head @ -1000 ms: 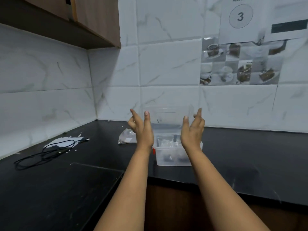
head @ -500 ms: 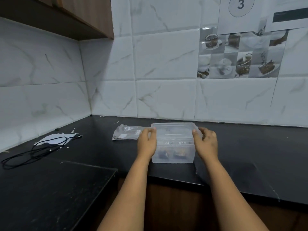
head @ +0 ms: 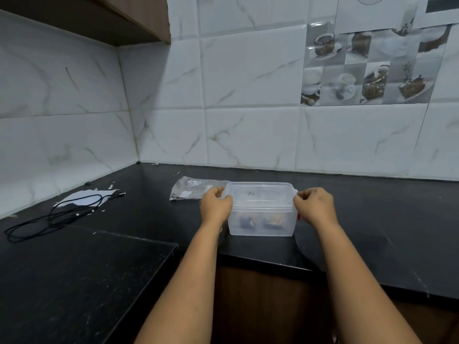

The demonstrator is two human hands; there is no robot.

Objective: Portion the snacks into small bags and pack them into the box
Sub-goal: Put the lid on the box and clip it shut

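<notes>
Bagged snacks (head: 260,220) lie inside the box (head: 262,224); left hand (head: 215,207) and right hand (head: 315,206) grip its lid (head: 260,194), sealing apparently remaining.

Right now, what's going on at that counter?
A person is closing a clear plastic box on the black counter. The left hand and right hand grip the lid at its two ends. Dark snack portions show through the box wall. An emptied plastic bag lies behind-left; a black cable sits farther left.
</notes>
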